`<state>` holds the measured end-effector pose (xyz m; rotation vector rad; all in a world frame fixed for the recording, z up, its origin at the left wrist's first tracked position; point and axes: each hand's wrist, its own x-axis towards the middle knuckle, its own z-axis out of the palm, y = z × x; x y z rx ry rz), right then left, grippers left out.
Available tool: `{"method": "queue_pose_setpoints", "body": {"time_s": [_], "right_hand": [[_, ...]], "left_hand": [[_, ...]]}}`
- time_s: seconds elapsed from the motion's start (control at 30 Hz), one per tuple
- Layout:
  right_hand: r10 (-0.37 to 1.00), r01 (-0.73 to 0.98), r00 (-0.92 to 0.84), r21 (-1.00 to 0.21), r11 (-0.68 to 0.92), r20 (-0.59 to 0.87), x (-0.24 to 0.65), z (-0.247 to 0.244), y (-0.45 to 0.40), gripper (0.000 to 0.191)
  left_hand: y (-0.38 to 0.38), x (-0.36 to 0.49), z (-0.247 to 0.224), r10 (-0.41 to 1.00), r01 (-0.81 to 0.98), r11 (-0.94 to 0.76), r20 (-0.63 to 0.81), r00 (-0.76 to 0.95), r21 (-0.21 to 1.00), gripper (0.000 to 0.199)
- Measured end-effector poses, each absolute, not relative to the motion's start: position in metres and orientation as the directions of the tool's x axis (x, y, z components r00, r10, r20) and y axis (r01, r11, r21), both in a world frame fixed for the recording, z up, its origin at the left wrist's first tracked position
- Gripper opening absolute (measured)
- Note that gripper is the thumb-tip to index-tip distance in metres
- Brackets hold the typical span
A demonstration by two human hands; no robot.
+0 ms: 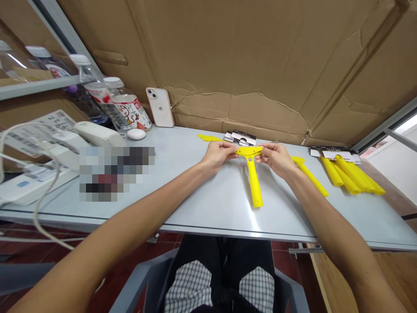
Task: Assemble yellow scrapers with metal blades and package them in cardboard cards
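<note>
Lap (192, 282): dark trousers with checked patches, in a grey chair (146, 278) drawn up to the table.
Table (195, 195): pale, glossy top, its front edge running just beyond the lap.
Yellow tool (255, 182): T-shaped, its crosspiece between the two hands and its handle pointing back toward the person; whether the handle touches the tabletop, I cannot tell.
Left hand (216, 155): grasping the crosspiece's left end, thumb and fingers pinched on it.
Right hand (276, 157): grasping the crosspiece's right end with thumb and fingertips.
Second yellow tool (314, 179): lying just beside the right forearm, partly hidden by it.
Yellow pile (353, 176): several handles lying together at the far right, printed cards (339, 154) at their upper ends.
Beyond the hands: more printed cards on the table, and a slim yellow piece (208, 138) behind the left hand.
Back left: a pale phone (160, 108) leaning upright, near labelled bottles (132, 108).
Backdrop: brown cardboard (228, 56).
</note>
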<state>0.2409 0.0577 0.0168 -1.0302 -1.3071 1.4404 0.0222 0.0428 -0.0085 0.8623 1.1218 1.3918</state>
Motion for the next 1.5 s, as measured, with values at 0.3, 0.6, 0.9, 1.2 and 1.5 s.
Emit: {"method": "queue_pose_setpoints", "body": {"time_s": [0.3,0.6,0.9,1.2,1.5], "right_hand": [[0.975,-0.072,-0.222,-0.997,-0.037,-0.02,0.244,0.015,0.062,0.009],[0.956,-0.088,-0.292,-0.994,-0.059,-0.031,0.244,0.025,0.057,0.006],[0.958,-0.067,-0.286,-0.997,-0.039,-0.018,0.247,0.018,0.06,0.019],[0.962,-0.103,-0.272,-0.994,-0.032,-0.003,0.249,0.02,0.061,0.027],[0.954,-0.102,-0.299,-0.994,-0.046,-0.014,0.252,0.021,0.063,0.031]], "left_hand": [[0.037,0.023,0.0,0.992,-0.258,-0.013,-0.02,-0.124,0.966,0.026],[0.04,0.021,-0.008,0.98,-0.213,-0.073,0.031,-0.195,0.974,0.037],[0.033,0.022,0.0,0.988,-0.194,-0.06,0.03,-0.154,0.979,0.04],[0.038,0.023,-0.001,0.988,-0.284,0.151,-0.151,0.023,0.947,0.012],[0.038,0.023,-0.002,0.982,-0.27,0.182,-0.16,0.1,0.946,0.013]]}}
